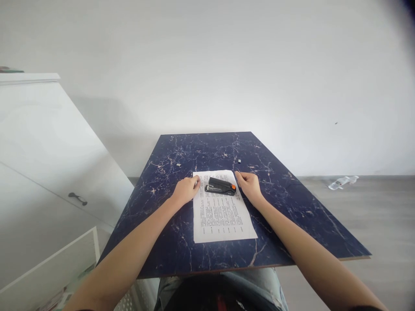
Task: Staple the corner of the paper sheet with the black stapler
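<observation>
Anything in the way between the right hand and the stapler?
Nothing visible. The right hand is at the right edge of the printed paper; the stapler lies on that sheet, its orange end toward this hand.

Left hand [187, 190], right hand [250, 185] bare; dark sleeve edge [366, 308]; black top [197, 293], seemingly red-marked; faded blue jeans [271, 283].

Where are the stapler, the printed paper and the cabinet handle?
Stapler [222, 183]: head view, on its black upper arm.
Printed paper [221, 214]: head view, on the text below the stapler.
Cabinet handle [78, 198]: head view, on the middle of its dark bar.
</observation>
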The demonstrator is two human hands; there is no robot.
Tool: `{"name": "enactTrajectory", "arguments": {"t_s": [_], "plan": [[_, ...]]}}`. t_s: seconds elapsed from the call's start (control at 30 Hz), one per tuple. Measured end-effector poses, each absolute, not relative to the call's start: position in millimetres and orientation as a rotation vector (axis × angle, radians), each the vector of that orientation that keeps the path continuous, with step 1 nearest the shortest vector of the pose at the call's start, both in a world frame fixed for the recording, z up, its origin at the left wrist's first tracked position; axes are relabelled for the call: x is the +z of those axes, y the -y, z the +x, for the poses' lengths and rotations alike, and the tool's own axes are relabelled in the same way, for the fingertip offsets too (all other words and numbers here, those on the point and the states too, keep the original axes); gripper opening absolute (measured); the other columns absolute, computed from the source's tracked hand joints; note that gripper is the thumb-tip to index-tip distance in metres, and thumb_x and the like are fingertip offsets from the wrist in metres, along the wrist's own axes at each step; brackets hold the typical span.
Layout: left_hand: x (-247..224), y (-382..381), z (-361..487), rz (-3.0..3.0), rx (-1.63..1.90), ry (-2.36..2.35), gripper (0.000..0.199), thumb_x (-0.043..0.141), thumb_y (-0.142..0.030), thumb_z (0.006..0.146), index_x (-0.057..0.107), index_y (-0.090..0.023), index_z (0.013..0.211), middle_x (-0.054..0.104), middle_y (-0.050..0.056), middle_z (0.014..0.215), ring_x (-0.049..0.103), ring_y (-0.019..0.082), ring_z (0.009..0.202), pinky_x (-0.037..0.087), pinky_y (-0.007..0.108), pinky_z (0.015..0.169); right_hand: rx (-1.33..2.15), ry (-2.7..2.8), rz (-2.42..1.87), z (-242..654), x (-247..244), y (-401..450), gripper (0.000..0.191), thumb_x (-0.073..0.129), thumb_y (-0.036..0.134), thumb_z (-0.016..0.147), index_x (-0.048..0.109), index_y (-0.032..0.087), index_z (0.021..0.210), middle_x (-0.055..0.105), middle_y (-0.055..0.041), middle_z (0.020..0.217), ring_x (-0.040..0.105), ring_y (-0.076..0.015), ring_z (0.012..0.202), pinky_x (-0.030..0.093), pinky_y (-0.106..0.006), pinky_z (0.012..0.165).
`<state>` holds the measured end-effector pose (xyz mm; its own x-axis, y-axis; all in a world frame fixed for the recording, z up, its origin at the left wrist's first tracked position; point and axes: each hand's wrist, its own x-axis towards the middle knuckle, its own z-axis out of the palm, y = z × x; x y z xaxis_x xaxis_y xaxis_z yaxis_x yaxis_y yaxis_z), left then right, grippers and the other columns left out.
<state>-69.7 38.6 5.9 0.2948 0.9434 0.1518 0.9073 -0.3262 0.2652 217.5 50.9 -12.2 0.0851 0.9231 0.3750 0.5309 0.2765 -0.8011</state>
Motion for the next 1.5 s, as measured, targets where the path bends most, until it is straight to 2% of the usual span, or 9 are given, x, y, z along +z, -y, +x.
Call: {"name": "enactTrajectory", "arguments": {"t_s": [0.3,0.47,0.63,0.7,0.8,1.07,1.33,1.4,1.5], "plan": [[3,-41,-70,2.427,0.441,-1.755,0.025,0.045,-0.033,0.1,0.067,-0.023,0.104,0.072,0.005,0.081,0.068,0.022,0.076,0.044,0.027,0.066,0.475,1.583,-1.357,217,-11,-50,0.055,0.051,0.049,0.095,0.035,0.02,0.051,0.033,0.0031,0.048,0.028,-0.01,0.05,0.021,-0.029,0.051],[0,-42,-71,2.43,0.478,-1.743,0.024,0.046,-0.032,0.099,0.068,-0.024,0.103,0.071,0.004,0.078,0.068,0.021,0.074,0.042,0.027,0.065,0.665,1.609,-1.26,219,-11,-52,0.055,0.054,0.052,0.094,0.04,0.02,0.052,0.037,0.0029,0.05,0.032,-0.0101,0.05,0.026,-0.028,0.051],[-2,-43,-71,2.411,0.525,-1.735,0.023,0.047,-0.032,0.099,0.068,-0.024,0.103,0.071,0.004,0.078,0.067,0.02,0.073,0.042,0.026,0.065,1.239,1.558,-1.054,227,-5,-54,0.031,0.074,0.048,0.082,0.062,0.02,0.085,0.055,0.0031,0.067,0.036,-0.0077,0.049,0.028,-0.024,0.046],[-2,-43,-72,2.404,0.527,-1.731,0.022,0.048,-0.032,0.098,0.068,-0.023,0.102,0.071,0.004,0.077,0.067,0.02,0.072,0.041,0.026,0.064,1.488,1.561,-1.023,234,-2,-53,0.036,0.078,0.042,0.078,0.065,0.021,0.104,0.063,0.0005,0.078,0.034,-0.0053,0.045,0.027,-0.024,0.042],[-2,-43,-72,2.385,0.499,-1.731,0.021,0.05,-0.03,0.097,0.069,-0.023,0.1,0.071,0.004,0.077,0.067,0.02,0.071,0.041,0.027,0.064,1.786,1.541,-1.009,243,0,-51,0.052,0.075,0.036,0.08,0.063,0.018,0.127,0.065,-0.0011,0.075,0.034,-0.0052,0.042,0.027,-0.024,0.04],[-4,-46,-72,2.263,0.603,-1.754,0.02,0.053,-0.029,0.095,0.071,-0.021,0.096,0.07,0.003,0.076,0.063,0.017,0.065,0.041,0.026,0.064,2.032,1.328,-1.048,245,-2,-63,0.064,0.076,0.019,0.076,0.057,0.022,0.138,0.065,-0.002,0.082,0.034,-0.0042,0.045,0.03,-0.024,0.043],[-5,-49,-75,2.224,0.692,-1.709,0.018,0.053,-0.027,0.093,0.069,-0.021,0.087,0.067,0.002,0.069,0.057,0.015,0.058,0.034,0.026,0.06,1.89,1.482,-1.03,248,2,-58,0.06,0.075,0.027,0.079,0.057,0.026,0.136,0.068,-0.0122,0.12,0.032,-0.0045,0.048,0.033,-0.026,0.043],[-7,-49,-75,2.222,0.696,-1.705,0.018,0.053,-0.027,0.093,0.069,-0.021,0.087,0.067,0.002,0.07,0.057,0.015,0.058,0.034,0.026,0.06,1.743,1.524,-1.039,246,0,-57,0.051,0.074,0.036,0.082,0.061,0.025,0.13,0.07,-0.0115,0.113,0.028,-0.0048,0.047,0.031,-0.026,0.043],[-8,-50,-75,2.223,0.685,-1.711,0.018,0.053,-0.028,0.093,0.069,-0.021,0.087,0.068,0.002,0.072,0.058,0.015,0.059,0.034,0.026,0.06,1.318,1.507,-1.17,241,-8,-59,0.035,0.068,0.05,0.085,0.068,0.02,0.103,0.067,-0.0032,0.078,0.029,-0.0063,0.045,0.027,-0.026,0.043]]}}
